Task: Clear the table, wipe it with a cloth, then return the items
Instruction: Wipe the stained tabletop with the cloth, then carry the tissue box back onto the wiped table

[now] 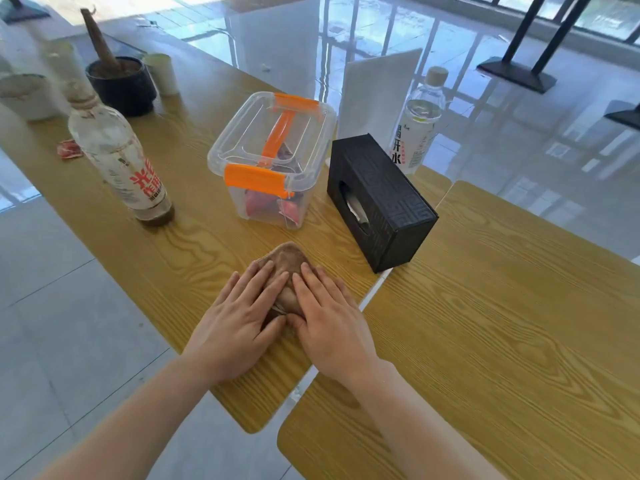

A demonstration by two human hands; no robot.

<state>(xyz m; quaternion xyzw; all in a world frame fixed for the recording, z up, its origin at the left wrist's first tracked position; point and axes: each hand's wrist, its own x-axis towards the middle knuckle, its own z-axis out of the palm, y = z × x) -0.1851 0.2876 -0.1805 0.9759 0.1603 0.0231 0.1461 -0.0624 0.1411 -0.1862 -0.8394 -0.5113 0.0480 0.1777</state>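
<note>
Cloth, brown & bunched, lies on near part of counter, just nearer than clear box w/ orange latches. Left hand & right hand press flat on it side by side, fingers straight: grip released on both, nothing clutched. Black tissue box sits right of clear box; water bottle beyond it; red-labelled bottle at left.
</note>
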